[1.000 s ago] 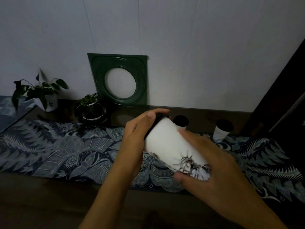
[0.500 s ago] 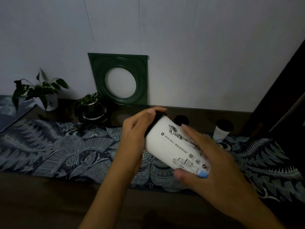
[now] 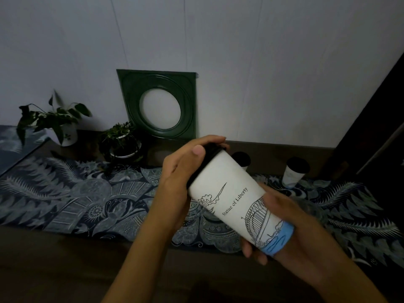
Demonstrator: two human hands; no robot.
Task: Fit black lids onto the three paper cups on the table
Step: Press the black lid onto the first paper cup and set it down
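Note:
A white paper cup (image 3: pixel 231 200) with line drawings and a blue base is held tilted in the air, its top pointing up and left. My right hand (image 3: pixel 290 235) grips its lower end. A black lid (image 3: pixel 209 158) sits on its rim, and my left hand (image 3: pixel 183 178) wraps over that lid with the fingers curled on it. Two more white cups with black lids stand on the table behind: one (image 3: pixel 242 159) mostly hidden by the held cup, another (image 3: pixel 295 172) further right.
A dark patterned cloth (image 3: pixel 72 200) covers the table. At the back left stand a potted plant (image 3: pixel 56 123) and a second plant (image 3: pixel 122 141). A green square frame (image 3: pixel 159 103) leans on the wall. A dark panel (image 3: pixel 376 127) rises on the right.
The cup has turned about its axis in my hands, bringing a different printed side into view. My hands stay in nearly the same place.

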